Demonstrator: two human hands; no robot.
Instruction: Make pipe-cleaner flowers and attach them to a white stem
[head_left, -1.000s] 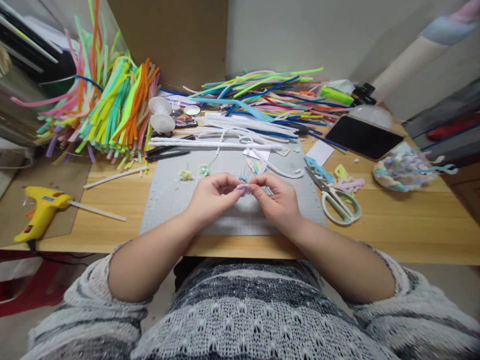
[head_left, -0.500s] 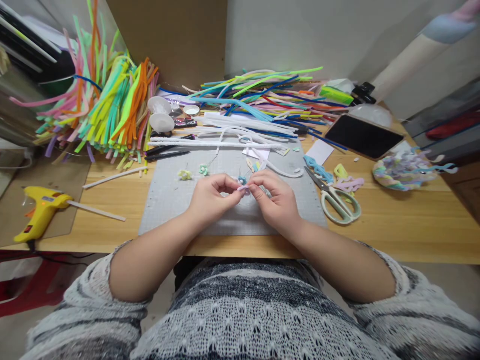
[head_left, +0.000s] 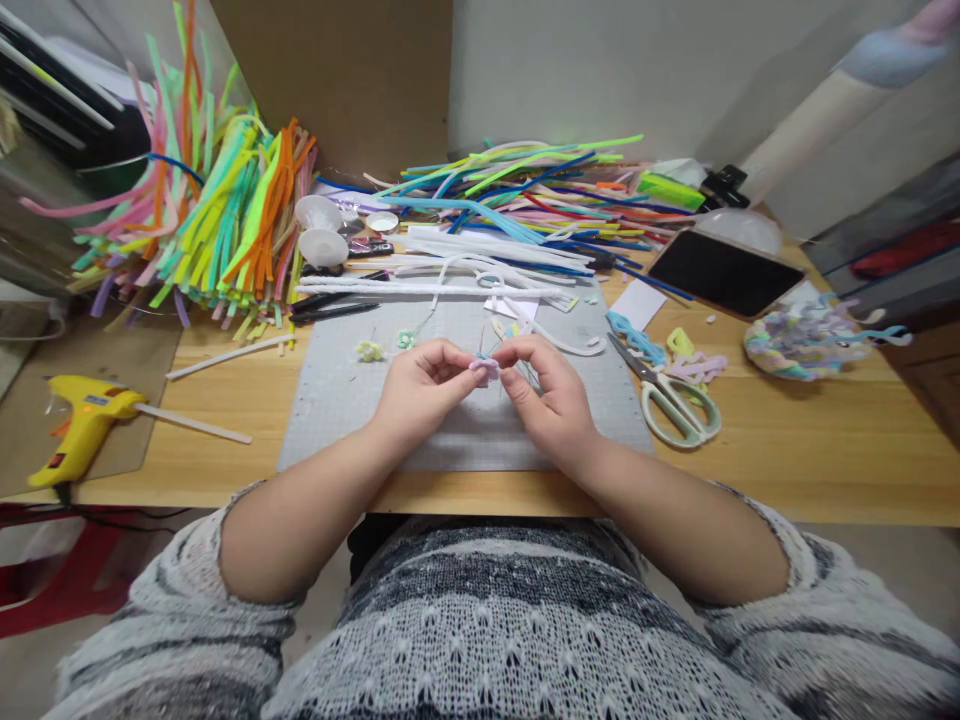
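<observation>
Between the fingertips of both hands is a small lilac pipe-cleaner piece (head_left: 486,369), bent into a little looped shape. My left hand (head_left: 424,385) pinches its left side with thumb and forefinger. My right hand (head_left: 546,392) pinches it from the right, with thin wires showing by the fingers. A small blue flower (head_left: 484,355) lies just behind the fingertips, mostly hidden. On the grey cutting mat (head_left: 465,440) to the left lie a yellow pipe-cleaner flower (head_left: 370,351) and a green one on a wire, the green flower (head_left: 406,340).
Green-handled scissors (head_left: 681,408) lie right of the mat beside blue, yellow and pink twisted pieces. A yellow glue gun (head_left: 86,425) rests at the left. Pipe-cleaner bundles (head_left: 247,210), wire spools (head_left: 322,245), white pipe cleaners (head_left: 450,286) and a phone (head_left: 726,272) stand farther back.
The lilac piece has turned between my fingertips and shows more of its looped shape. Both hands stay almost in place, still pinching.
</observation>
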